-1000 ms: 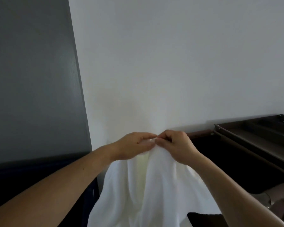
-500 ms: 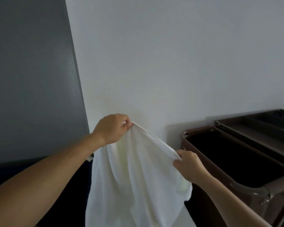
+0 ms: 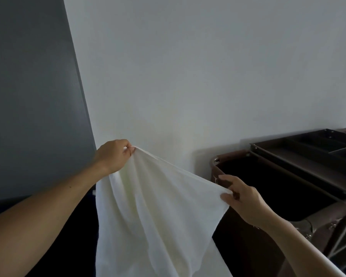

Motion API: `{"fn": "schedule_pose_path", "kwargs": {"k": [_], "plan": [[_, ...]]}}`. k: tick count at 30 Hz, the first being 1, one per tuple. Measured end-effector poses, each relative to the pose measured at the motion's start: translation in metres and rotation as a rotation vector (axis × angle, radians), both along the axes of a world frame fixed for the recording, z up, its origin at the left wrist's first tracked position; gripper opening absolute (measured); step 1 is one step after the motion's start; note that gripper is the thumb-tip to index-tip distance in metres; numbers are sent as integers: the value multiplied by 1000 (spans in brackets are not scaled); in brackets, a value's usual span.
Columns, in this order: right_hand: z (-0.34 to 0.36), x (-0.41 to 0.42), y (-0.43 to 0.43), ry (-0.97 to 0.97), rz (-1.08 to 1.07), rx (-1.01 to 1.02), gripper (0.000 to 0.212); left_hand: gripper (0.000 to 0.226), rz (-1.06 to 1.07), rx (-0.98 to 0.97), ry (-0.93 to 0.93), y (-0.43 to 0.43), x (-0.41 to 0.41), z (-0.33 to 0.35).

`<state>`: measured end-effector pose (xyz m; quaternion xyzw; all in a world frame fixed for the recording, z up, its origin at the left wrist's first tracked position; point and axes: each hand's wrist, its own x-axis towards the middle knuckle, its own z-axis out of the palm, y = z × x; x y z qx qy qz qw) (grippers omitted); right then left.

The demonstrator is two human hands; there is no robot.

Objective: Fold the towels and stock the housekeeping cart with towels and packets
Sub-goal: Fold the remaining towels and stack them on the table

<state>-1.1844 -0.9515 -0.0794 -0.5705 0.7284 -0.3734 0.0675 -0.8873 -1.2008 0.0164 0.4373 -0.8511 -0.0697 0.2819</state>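
The white towel (image 3: 158, 206) hangs in the lower middle of the frame, held up in the air by its top edge, with the rest of the cloth falling in loose folds out past the bottom edge. The left hand (image 3: 113, 154), left of centre, pinches one end of that edge between thumb and curled fingers. The right hand (image 3: 242, 198), lower and right of centre, pinches the other end, its remaining fingers loosely bent. The held edge is the towel's line to work from: it runs taut from upper left down to lower right, so the left end sits higher. A fold, as I judge it, means bringing those two pinched ends together. The housekeeping cart (image 3: 216, 162) stands at the right of the frame; the right hand is the nearer, showing in front of its dark open bin. The compartmented tray (image 3: 308, 144) lies farther right. No brand, label or writing can be read anywhere
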Motion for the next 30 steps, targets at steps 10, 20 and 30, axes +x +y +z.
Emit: {"fn": "schedule_pose_path", "kwargs": {"k": [10, 20, 30], "plan": [[41, -28, 4, -455, -161, -492, 19, 31, -95, -25, 118, -6, 1, 2], [46, -45, -1, -676, -426, -430, 15, 53, 91, 211, 335, -23, 14, -21], [22, 65, -62, -501, -210, -105, 19, 18, 75, 387, 331, 64, -63, -55]]}}
